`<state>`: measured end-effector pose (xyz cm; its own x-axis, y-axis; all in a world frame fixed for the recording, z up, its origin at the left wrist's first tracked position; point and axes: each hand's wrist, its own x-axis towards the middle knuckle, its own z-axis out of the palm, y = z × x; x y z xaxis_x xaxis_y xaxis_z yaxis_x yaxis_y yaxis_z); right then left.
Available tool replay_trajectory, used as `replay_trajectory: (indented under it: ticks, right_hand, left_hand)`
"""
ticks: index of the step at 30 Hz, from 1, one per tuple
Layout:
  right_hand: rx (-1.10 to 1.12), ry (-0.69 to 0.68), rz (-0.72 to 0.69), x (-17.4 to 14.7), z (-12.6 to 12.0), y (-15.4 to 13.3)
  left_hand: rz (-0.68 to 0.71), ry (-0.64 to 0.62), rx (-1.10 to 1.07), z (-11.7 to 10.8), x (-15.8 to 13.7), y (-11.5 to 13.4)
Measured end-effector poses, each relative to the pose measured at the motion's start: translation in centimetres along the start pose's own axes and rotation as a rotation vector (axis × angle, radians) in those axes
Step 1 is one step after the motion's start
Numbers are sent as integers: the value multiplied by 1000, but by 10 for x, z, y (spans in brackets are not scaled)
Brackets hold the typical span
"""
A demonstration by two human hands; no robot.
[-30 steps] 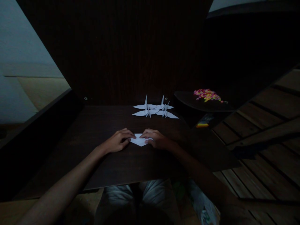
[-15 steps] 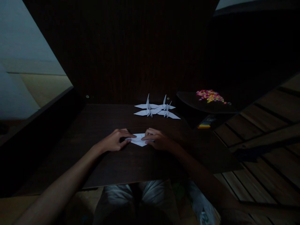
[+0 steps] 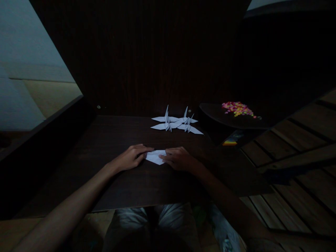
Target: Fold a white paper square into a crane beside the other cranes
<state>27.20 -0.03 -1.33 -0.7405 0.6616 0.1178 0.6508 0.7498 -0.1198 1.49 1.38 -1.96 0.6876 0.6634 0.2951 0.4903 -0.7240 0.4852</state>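
Observation:
A folded piece of white paper [image 3: 156, 157], pointed towards me at its lower edge, lies on the dark tabletop. My left hand [image 3: 131, 157] keeps its left end between the fingers, stretched along the top edge, and the thumb below. On the other side, my right hand [image 3: 181, 158] has its fingers bent over the right end, with one finger lying across the paper's face. Both ends of the paper are partly hidden under the hands. Beyond it, several white origami cranes [image 3: 168, 126] stand close together, their wings overlapping.
A heap of small pink, red and yellow pieces [image 3: 238, 109] sits on a rounded dark shelf [image 3: 210, 111] at the right. Below that shelf is a yellow-orange item [image 3: 230, 143]. A dark panel [image 3: 147, 63] rises behind the cranes, and a low side board [image 3: 47, 143] borders the left.
My left thumb has drawn back from the paper's face and the left fingers now reach along its top edge. My right hand has shifted slightly right, uncovering more paper.

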Motion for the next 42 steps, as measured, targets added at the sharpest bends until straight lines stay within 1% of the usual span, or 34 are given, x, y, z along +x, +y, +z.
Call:
replay_trajectory:
  ticks: [5, 10, 14, 17, 20, 22, 23, 25, 27, 31, 35, 39, 42]
  right_hand:
    - [-76, -90, 29, 0, 2, -2]
    - [-105, -118, 57, 1, -1, -8]
    - [-89, -124, 37, 2, -2, -10]
    - [40, -81, -4, 1, -2, -7]
    - [214, 63, -32, -2, 0, 0]
    - [243, 155, -30, -3, 0, 5]
    - [231, 177, -33, -3, 0, 6]
    - [201, 171, -54, -2, -1, 9]
    - [195, 135, -84, 0, -1, 10]
    - [247, 109, -119, 4, 2, 13]
    - [301, 140, -135, 4, 4, 15]
    - [267, 194, -125, 3, 7, 17]
    - [233, 228, -95, 5, 14, 19]
  left_hand:
    - [7, -21, 28, -1, 0, 4]
    - [42, -12, 94, 1, 2, 10]
    - [100, 4, 85, 6, 3, 12]
    - [136, -18, 77, 9, 3, 12]
    - [145, -38, 89, 9, 2, 10]
    - [151, -51, 107, 9, 2, 9]
    - [153, -55, 114, 9, 2, 8]
    - [162, -57, 112, 9, 3, 7]
    - [173, -48, 99, 8, 3, 7]
    - [212, -17, 159, 8, 1, 7]
    - [247, -7, 261, 9, -1, 7]
    - [215, 3, 323, 12, 0, 3]
    - [196, 11, 317, 15, 1, 2]
